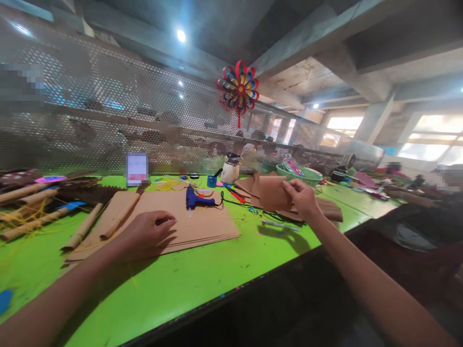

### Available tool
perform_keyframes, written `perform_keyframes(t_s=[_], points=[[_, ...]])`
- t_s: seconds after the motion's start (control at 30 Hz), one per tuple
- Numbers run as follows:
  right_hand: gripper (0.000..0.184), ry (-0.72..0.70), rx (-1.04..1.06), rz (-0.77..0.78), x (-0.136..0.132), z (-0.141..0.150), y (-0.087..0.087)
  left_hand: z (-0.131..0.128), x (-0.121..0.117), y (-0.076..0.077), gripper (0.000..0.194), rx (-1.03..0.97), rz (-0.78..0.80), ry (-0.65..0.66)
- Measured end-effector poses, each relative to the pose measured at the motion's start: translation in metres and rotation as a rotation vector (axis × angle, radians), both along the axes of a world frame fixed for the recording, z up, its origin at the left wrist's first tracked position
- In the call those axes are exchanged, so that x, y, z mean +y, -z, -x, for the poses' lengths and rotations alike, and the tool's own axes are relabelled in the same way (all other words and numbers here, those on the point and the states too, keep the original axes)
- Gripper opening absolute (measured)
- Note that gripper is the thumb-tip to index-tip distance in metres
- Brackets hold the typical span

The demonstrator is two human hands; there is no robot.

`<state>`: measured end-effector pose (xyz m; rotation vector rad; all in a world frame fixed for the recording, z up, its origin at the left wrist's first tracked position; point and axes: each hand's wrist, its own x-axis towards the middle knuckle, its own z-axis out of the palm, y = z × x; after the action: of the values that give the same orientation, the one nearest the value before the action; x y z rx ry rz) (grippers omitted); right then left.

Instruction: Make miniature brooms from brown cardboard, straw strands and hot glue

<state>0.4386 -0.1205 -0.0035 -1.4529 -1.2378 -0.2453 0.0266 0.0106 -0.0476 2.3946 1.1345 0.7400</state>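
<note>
My right hand (303, 198) pinches the edge of a brown paper piece (273, 192), which it holds up over the right side of the table. Other brown paper pieces (249, 185) lie behind and below it. My left hand (150, 230) is over a stack of large brown paper sheets (208, 226), its fingers loosely curled with a gap and nothing visible between them. Whether it touches the sheets I cannot tell. On the stack rests a blue glue gun (198, 198), with a rolled paper tube (121, 217) to the left.
Several paper tubes and yellow strands (32, 217) crowd the green table (173, 294) at left. Toward the back stand a white jug (230, 168), a blue tape roll (211, 181) and a green basket (313, 177). A red cutter (237, 193) lies nearby. A perforated metal screen (162, 130) runs behind.
</note>
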Motion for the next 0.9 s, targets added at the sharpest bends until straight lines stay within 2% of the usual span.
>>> perform_keyframes(t_s=[0.13, 0.27, 0.33, 0.4, 0.5, 0.6, 0.77, 0.9], points=[[0.031, -0.390, 0.116, 0.063, 0.018, 0.085, 0.002, -0.004, -0.019, -0.021, 0.049, -0.176, 0.244, 0.196], [0.031, -0.582, 0.149, 0.148, 0.041, 0.158, 0.008, -0.008, -0.039, -0.029, 0.058, -0.538, 0.569, 0.413], [0.031, -0.661, 0.142, 0.189, 0.053, 0.185, 0.013, -0.009, -0.040, -0.025, 0.054, -0.621, 0.635, 0.430], [0.031, -0.719, 0.139, 0.213, 0.063, 0.205, 0.017, -0.008, -0.035, -0.018, 0.050, -0.684, 0.630, 0.344], [0.033, -0.752, 0.168, 0.218, 0.072, 0.220, 0.024, -0.005, -0.022, -0.007, 0.049, -0.746, 0.616, 0.247], [0.033, -0.787, 0.243, 0.225, 0.076, 0.222, 0.032, -0.002, -0.012, 0.000, 0.042, -0.789, 0.638, 0.166], [0.030, -0.805, 0.357, 0.212, 0.081, 0.214, 0.048, -0.004, -0.011, 0.002, 0.038, -0.845, 0.726, 0.144], [0.031, -0.781, 0.416, 0.209, 0.081, 0.209, 0.049, -0.004, -0.013, 0.001, 0.038, -0.853, 0.741, 0.090]])
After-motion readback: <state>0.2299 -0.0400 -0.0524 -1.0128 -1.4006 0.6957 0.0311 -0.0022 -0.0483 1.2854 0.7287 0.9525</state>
